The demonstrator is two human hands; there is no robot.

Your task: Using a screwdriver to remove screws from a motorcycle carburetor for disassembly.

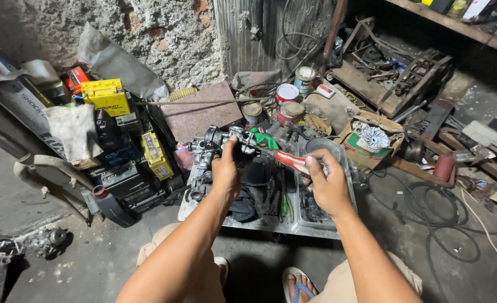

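Head view: my left hand (224,171) was clamped round the grey metal engine part (217,147) over the tool tray (293,227); my right hand (326,185) gripped the red-handled tool (285,158), its long axis running left toward the part.

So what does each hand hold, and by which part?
The left hand grips a grey metal engine part by its body. The right hand holds a tool by its red handle.
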